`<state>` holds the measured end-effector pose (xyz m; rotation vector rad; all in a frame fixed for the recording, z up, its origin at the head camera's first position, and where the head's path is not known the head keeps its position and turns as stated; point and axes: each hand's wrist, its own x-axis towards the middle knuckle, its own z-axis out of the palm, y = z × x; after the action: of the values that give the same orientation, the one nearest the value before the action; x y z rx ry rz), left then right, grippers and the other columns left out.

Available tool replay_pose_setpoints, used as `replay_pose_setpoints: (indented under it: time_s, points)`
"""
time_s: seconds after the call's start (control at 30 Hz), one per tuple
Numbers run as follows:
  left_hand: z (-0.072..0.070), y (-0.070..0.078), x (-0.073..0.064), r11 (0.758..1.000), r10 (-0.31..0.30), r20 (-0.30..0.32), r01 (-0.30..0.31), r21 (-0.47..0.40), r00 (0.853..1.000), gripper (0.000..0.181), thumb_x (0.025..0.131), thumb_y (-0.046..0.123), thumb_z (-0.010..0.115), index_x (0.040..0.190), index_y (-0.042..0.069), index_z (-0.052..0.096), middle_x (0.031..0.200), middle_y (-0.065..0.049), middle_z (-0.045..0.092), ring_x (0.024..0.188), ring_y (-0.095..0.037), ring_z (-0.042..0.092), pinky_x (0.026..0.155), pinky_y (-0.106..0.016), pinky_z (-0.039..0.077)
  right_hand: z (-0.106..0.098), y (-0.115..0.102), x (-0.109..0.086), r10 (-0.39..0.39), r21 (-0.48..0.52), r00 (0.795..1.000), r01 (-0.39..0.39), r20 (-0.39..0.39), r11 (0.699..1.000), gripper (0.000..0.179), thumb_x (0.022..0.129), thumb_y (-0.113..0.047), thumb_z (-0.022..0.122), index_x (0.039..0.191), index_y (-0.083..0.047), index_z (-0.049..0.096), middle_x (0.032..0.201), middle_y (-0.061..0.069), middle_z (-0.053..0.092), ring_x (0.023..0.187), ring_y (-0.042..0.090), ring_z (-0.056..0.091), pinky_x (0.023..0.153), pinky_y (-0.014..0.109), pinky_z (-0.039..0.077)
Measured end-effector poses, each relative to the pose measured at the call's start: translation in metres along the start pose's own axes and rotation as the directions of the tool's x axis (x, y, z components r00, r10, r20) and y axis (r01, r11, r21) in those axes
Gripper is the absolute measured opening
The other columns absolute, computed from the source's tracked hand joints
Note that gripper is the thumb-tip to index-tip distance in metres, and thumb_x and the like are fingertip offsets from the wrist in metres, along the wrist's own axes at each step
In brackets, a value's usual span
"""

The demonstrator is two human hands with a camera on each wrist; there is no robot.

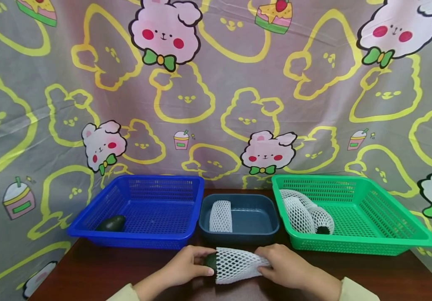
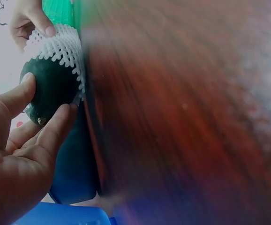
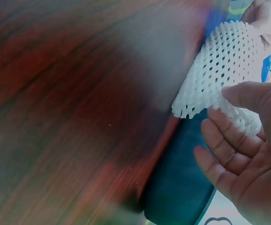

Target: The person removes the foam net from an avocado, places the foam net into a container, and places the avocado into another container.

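Observation:
Between the two hands is a dark green avocado (image 2: 51, 86), most of it inside a white foam net sleeve (image 1: 235, 266). My left hand (image 1: 190, 264) holds the avocado's bare end between thumb and fingers; its stem tip shows in the left wrist view. At the sleeve's other end, my right hand (image 1: 285, 266) pinches the loose netting (image 3: 220, 70) between thumb and fingers. Both hands are over the table in front of the dark blue tub (image 1: 255, 238). A white foam net sleeve (image 1: 221, 216) lies at the left inside that tub.
A blue basket (image 1: 156, 240) at the left holds a bare avocado (image 1: 113, 223). At the right, a green basket (image 1: 366, 246) holds several netted pieces (image 1: 299, 215). The brown table (image 1: 99, 271) runs under them, with a patterned curtain (image 1: 216, 83) behind.

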<state>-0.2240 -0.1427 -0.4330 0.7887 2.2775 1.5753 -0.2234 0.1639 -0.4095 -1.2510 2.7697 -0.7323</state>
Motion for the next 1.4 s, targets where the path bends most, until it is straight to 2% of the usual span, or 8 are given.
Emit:
replay_pose_setpoints:
  time_s: [0.17,0.43,0.57,0.7,0.97,1.07,1.2,1.4]
  points:
    - [-0.001,0.001,-0.001,1.000,-0.021,0.001,0.021,-0.019,1.000,0.042,0.083,0.002,0.074,0.122,-0.007,0.061,0.112,-0.015,0.066,0.095,-0.016,0.066,0.078,-0.027,0.054,0.000,-0.001,-0.001,0.019,-0.030,1.000,-0.019,0.009,0.999,0.017,0.085,-0.020,0.074,0.099,-0.015,0.066,0.089,-0.016,0.061,0.077,-0.001,0.054,0.068,0.026,0.051]
    - [-0.001,0.004,-0.003,1.000,-0.025,0.000,0.025,-0.014,1.000,0.043,0.083,0.002,0.075,0.122,-0.009,0.061,0.111,-0.015,0.066,0.095,-0.018,0.066,0.079,-0.027,0.054,0.000,-0.010,0.006,0.043,-0.054,0.999,-0.043,-0.005,0.998,0.048,0.083,-0.047,0.073,0.120,-0.018,0.060,0.108,-0.010,0.058,0.094,0.007,0.052,0.082,0.032,0.050]
    - [-0.001,0.005,-0.003,1.000,-0.023,-0.005,0.023,-0.005,1.000,0.043,0.082,0.003,0.076,0.121,-0.008,0.062,0.109,-0.014,0.067,0.092,-0.016,0.066,0.078,-0.026,0.054,0.004,-0.016,0.011,0.004,-0.045,1.000,-0.005,-0.031,0.999,0.046,0.085,-0.041,0.074,0.121,-0.015,0.060,0.111,-0.007,0.060,0.097,0.008,0.054,0.085,0.034,0.050]
    - [0.000,0.007,-0.003,1.000,-0.026,-0.016,0.026,0.010,1.000,0.043,0.081,0.005,0.078,0.119,-0.007,0.063,0.107,-0.012,0.067,0.090,-0.015,0.066,0.077,-0.024,0.053,0.007,-0.019,0.015,0.005,-0.043,1.000,-0.006,-0.028,0.999,0.039,0.085,-0.032,0.075,0.117,-0.014,0.061,0.109,-0.006,0.061,0.097,0.008,0.055,0.087,0.036,0.050]
    - [0.001,0.009,-0.001,0.998,-0.048,-0.028,0.049,0.049,0.998,0.045,0.079,0.009,0.080,0.119,-0.004,0.063,0.108,-0.010,0.067,0.094,-0.017,0.065,0.079,-0.025,0.052,0.010,-0.021,0.019,0.028,-0.029,0.999,-0.027,0.015,0.999,0.036,0.086,-0.030,0.075,0.116,-0.015,0.063,0.107,-0.009,0.061,0.095,0.006,0.055,0.086,0.034,0.050]
    - [0.002,0.008,0.001,0.997,-0.038,-0.019,0.039,0.060,0.999,0.049,0.079,0.009,0.081,0.121,-0.007,0.061,0.111,-0.012,0.066,0.095,-0.017,0.065,0.080,-0.027,0.053,0.011,-0.021,0.020,0.032,-0.040,0.999,-0.031,0.023,0.999,0.037,0.086,-0.031,0.075,0.117,-0.015,0.063,0.108,-0.008,0.061,0.096,0.006,0.055,0.086,0.034,0.050]
    - [0.005,0.006,0.003,0.993,-0.018,-0.011,0.019,0.115,1.000,0.056,0.077,0.012,0.082,0.123,-0.010,0.059,0.112,-0.013,0.065,0.091,-0.012,0.064,0.078,-0.025,0.052,0.012,-0.022,0.021,0.023,-0.053,0.999,-0.021,0.030,0.998,0.038,0.086,-0.031,0.075,0.117,-0.014,0.063,0.108,-0.008,0.062,0.096,0.006,0.055,0.086,0.033,0.050]
    - [0.004,0.005,0.005,0.975,0.010,-0.021,-0.005,0.221,1.000,0.058,0.074,0.018,0.084,0.121,-0.008,0.062,0.110,-0.010,0.066,0.086,-0.005,0.061,0.076,-0.022,0.050,0.011,-0.022,0.024,0.019,-0.073,0.998,-0.015,0.054,0.997,0.037,0.084,-0.029,0.077,0.114,-0.011,0.066,0.105,-0.008,0.064,0.092,0.003,0.057,0.083,0.031,0.051]
